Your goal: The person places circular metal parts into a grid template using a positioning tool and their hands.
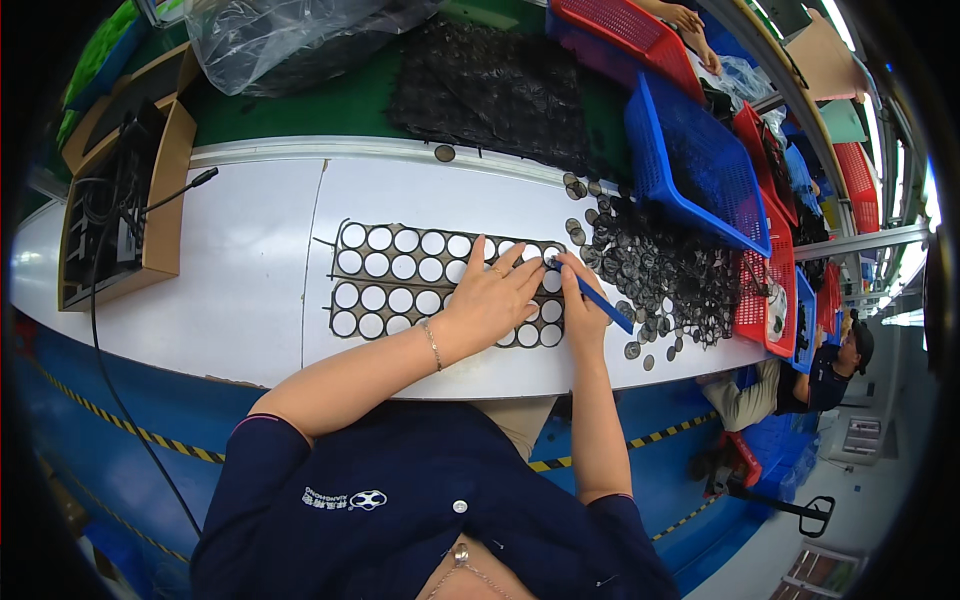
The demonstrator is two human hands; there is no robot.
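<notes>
Left hand [492,296]: fingers spread flat, pressing on the black punched sheet of round holes [400,282] lying on the white worktable [250,290]. Right hand [582,305]: fingers closed around a thin blue pen-like tool [598,299], tip at the sheet's right end. Loose black discs [665,275] heaped just beside.

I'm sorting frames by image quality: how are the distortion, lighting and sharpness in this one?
Head view: strong fisheye bend, so the white table edge curves and the corners go black; bright, even light with glare at the right rim; the left hand, right hand and black punched sheet are sharp, while the seated person at the rim is small and soft.
</notes>
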